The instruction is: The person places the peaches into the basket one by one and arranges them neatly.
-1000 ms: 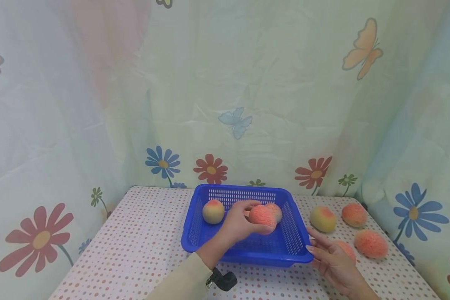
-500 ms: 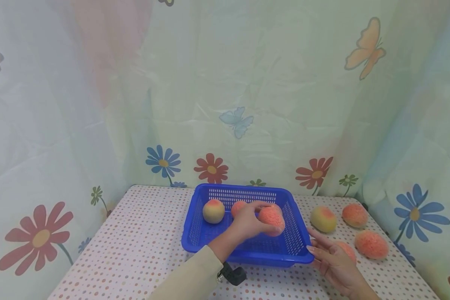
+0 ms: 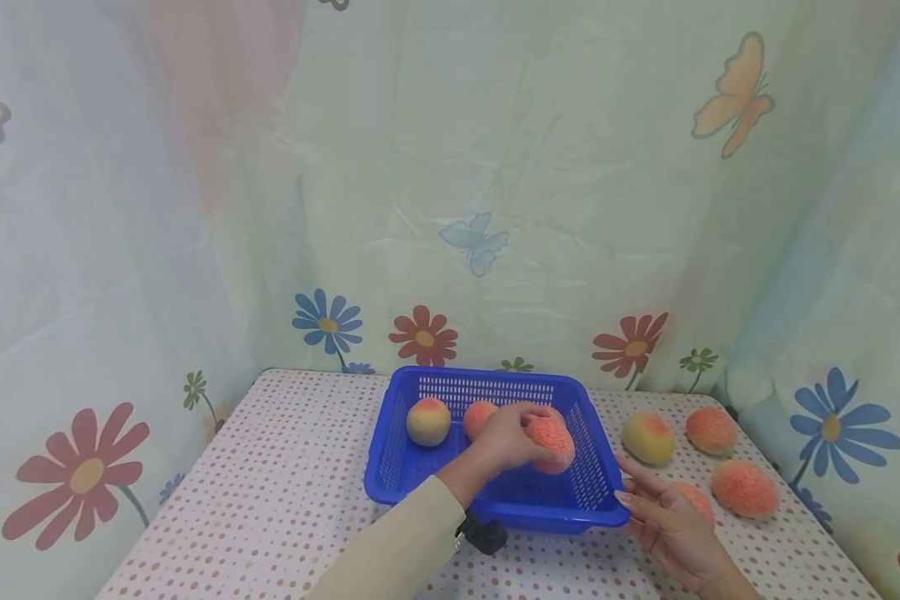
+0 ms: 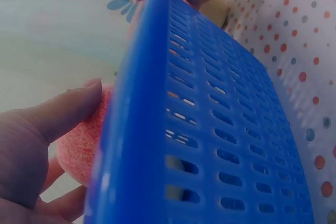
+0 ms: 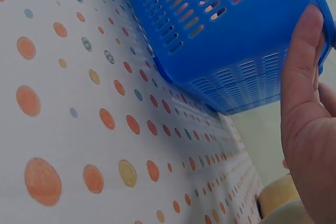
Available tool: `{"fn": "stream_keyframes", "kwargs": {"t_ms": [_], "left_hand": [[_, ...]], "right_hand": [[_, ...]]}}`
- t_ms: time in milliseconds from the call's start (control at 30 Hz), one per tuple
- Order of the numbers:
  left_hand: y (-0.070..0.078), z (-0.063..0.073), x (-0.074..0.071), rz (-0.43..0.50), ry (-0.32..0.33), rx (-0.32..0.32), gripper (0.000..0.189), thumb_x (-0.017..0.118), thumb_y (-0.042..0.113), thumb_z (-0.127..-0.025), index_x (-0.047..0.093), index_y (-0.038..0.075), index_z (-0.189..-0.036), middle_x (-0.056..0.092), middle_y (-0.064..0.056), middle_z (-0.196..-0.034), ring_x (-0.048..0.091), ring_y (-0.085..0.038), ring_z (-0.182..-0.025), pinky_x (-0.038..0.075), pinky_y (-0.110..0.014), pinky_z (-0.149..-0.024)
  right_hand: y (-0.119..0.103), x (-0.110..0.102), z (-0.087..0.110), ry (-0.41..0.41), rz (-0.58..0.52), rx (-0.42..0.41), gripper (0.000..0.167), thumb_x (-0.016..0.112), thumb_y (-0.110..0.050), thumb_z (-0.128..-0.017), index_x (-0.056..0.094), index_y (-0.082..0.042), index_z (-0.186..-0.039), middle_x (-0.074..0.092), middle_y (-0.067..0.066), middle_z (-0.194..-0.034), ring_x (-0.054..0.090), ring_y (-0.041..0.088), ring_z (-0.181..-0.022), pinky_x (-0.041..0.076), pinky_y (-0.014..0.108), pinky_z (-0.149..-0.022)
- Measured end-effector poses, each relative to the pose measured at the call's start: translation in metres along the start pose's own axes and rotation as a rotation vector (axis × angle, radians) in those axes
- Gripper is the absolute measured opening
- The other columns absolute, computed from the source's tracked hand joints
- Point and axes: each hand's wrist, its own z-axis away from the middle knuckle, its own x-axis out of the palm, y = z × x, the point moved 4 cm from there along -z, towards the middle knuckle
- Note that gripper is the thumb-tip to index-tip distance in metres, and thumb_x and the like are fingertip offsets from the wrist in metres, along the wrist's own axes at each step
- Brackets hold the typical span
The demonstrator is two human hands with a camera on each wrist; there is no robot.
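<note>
My left hand (image 3: 506, 439) grips a pinkish-red, rough-skinned peach (image 3: 550, 444) inside the right half of the blue plastic basket (image 3: 528, 512). The left wrist view shows the thumb and fingers around this peach, partly hidden by the basket wall. Behind it another peach (image 3: 547, 412) is mostly covered. A pink peach (image 3: 479, 417) and a yellow-green peach with a red top (image 3: 428, 422) sit further left in the basket. My right hand (image 3: 671, 525) holds the basket's right rim near the front corner, thumb and fingertips at the edge.
Right of the basket, on the dotted tablecloth (image 3: 292, 467), lie a yellow-green peach (image 3: 648, 438), a reddish peach (image 3: 711, 430), a large pink one (image 3: 745, 488) and another pink one (image 3: 696, 502) partly behind my right hand. A flowered curtain (image 3: 345, 208) surrounds the table.
My left hand has moved right inside the basket with the peach, uncovering the pink peach behind it. The right hand and the basket have stayed in place.
</note>
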Motion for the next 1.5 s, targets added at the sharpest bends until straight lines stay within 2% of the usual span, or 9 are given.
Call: {"fn": "stream_keyframes", "kwargs": {"t_ms": [133, 300, 567, 733, 867, 1067, 1133, 1367, 1500], "left_hand": [[0.001, -0.003, 0.004, 0.024, -0.022, 0.012, 0.058, 0.096, 0.021, -0.069, 0.071, 0.028, -0.121, 0.071, 0.002, -0.117, 0.065, -0.013, -0.098, 0.061, -0.035, -0.084], [0.002, -0.006, 0.010, 0.043, -0.035, 0.012, 0.049, 0.096, 0.016, -0.069, 0.072, 0.028, -0.110, 0.071, 0.005, -0.112, 0.064, -0.012, -0.096, 0.061, -0.033, -0.082], [-0.001, -0.010, 0.017, -0.053, -0.016, -0.007, 0.058, 0.096, 0.015, -0.066, 0.072, 0.024, -0.118, 0.071, 0.006, -0.107, 0.062, -0.009, -0.095, 0.059, -0.029, -0.085], [0.001, -0.013, 0.022, -0.077, -0.015, 0.009, 0.053, 0.097, 0.013, -0.063, 0.070, 0.022, -0.108, 0.069, 0.007, -0.102, 0.060, -0.008, -0.090, 0.056, -0.025, -0.080], [0.002, -0.013, 0.027, -0.056, -0.011, -0.044, 0.057, 0.097, 0.010, -0.063, 0.070, 0.021, -0.112, 0.068, 0.006, -0.103, 0.061, -0.010, -0.090, 0.059, -0.027, -0.079], [0.002, -0.016, 0.031, -0.063, -0.010, -0.055, 0.056, 0.098, 0.009, -0.061, 0.070, 0.020, -0.109, 0.069, 0.003, -0.103, 0.061, -0.011, -0.083, 0.058, -0.025, -0.068], [0.001, -0.018, 0.032, -0.063, -0.011, -0.063, 0.056, 0.097, 0.008, -0.061, 0.070, 0.019, -0.109, 0.069, 0.001, -0.102, 0.062, -0.012, -0.083, 0.060, -0.026, -0.070], [-0.003, -0.019, 0.035, -0.133, -0.015, -0.111, 0.060, 0.097, 0.014, -0.065, 0.071, 0.021, -0.118, 0.071, -0.001, -0.113, 0.064, -0.016, -0.101, 0.059, -0.034, -0.092], [-0.005, -0.018, 0.037, -0.136, -0.024, -0.127, 0.056, 0.095, 0.012, -0.068, 0.071, 0.020, -0.118, 0.071, -0.003, -0.120, 0.065, -0.019, -0.107, 0.058, -0.035, -0.096]], "right_hand": [[0.000, 0.001, 0.001, -0.010, -0.011, -0.002, 0.045, 0.054, -0.011, -0.106, 0.064, -0.049, -0.129, 0.069, -0.004, -0.120, 0.071, 0.013, -0.110, 0.060, 0.030, -0.097], [0.000, 0.002, 0.001, -0.035, -0.021, -0.007, 0.046, 0.053, -0.010, -0.107, 0.063, -0.048, -0.130, 0.069, -0.004, -0.122, 0.071, 0.013, -0.111, 0.060, 0.031, -0.097], [-0.001, 0.001, 0.001, -0.010, -0.022, 0.002, 0.046, 0.052, -0.010, -0.107, 0.064, -0.050, -0.127, 0.069, -0.004, -0.120, 0.071, 0.013, -0.109, 0.061, 0.030, -0.096], [-0.002, 0.001, 0.001, -0.037, -0.039, -0.009, 0.047, 0.050, -0.009, -0.108, 0.065, -0.048, -0.128, 0.068, -0.003, -0.120, 0.071, 0.013, -0.110, 0.061, 0.030, -0.096], [-0.002, 0.002, 0.002, -0.057, -0.055, -0.014, 0.048, 0.049, -0.007, -0.108, 0.065, -0.047, -0.129, 0.069, -0.003, -0.121, 0.071, 0.013, -0.110, 0.060, 0.029, -0.096], [-0.002, 0.002, 0.002, -0.048, -0.041, -0.028, 0.048, 0.049, -0.008, -0.108, 0.065, -0.047, -0.129, 0.069, -0.003, -0.119, 0.071, 0.013, -0.109, 0.061, 0.029, -0.095], [-0.003, 0.003, 0.002, -0.054, -0.040, -0.034, 0.048, 0.049, -0.007, -0.108, 0.066, -0.047, -0.128, 0.069, -0.003, -0.119, 0.071, 0.013, -0.109, 0.061, 0.029, -0.096], [-0.003, 0.004, 0.003, -0.068, -0.051, -0.030, 0.048, 0.049, -0.007, -0.108, 0.066, -0.047, -0.129, 0.069, -0.003, -0.117, 0.071, 0.013, -0.108, 0.061, 0.029, -0.095], [-0.002, 0.003, 0.002, -0.061, -0.046, -0.022, 0.048, 0.049, -0.007, -0.107, 0.065, -0.047, -0.129, 0.068, -0.003, -0.117, 0.071, 0.013, -0.108, 0.061, 0.029, -0.095]]}}
